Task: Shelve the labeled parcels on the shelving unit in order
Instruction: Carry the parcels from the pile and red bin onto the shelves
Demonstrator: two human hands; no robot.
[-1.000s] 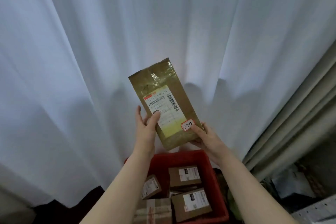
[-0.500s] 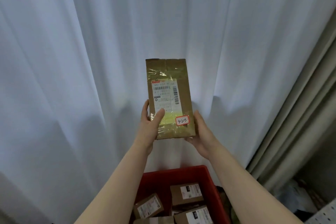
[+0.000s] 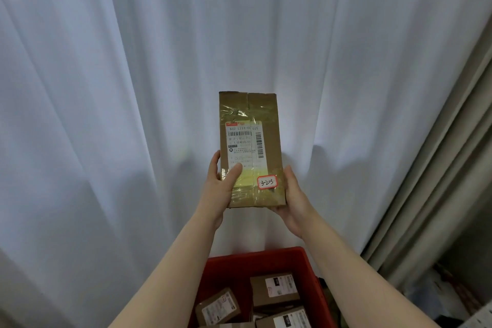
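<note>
"Brown cardboard, all taped over. That is the parcel (image 3: 250,146) the person holds up in front of the white curtain (image 3: 133,88), standing on end, well above the crate."

"Both hands on it?"

"Both, low down. The left hand (image 3: 221,189) grips the lower left edge, its thumb (image 3: 234,172) laid flat on the front face just under the shipping label (image 3: 243,141). One fingertip (image 3: 214,165) peeks past the left edge, and the other fingers are wrapped round the back where I cannot see them."

"And the other?"

"The right hand (image 3: 292,202) cups the lower right corner, thumb lying up along the side edge. Its fingers go under and behind the box, so I cannot tell whether they are spread or together."

"Any number on it?"

"A small red-bordered sticker (image 3: 267,182) sits near the bottom right of the front, with handwriting on it. It looks like 3-2-3, though I would not swear to it."

"What is underneath?"

"A red crate (image 3: 231,269), below the forearms, with more boxed parcels (image 3: 274,289) lying in it, labels up. A beige curtain (image 3: 439,168) hangs off to the right."
</note>
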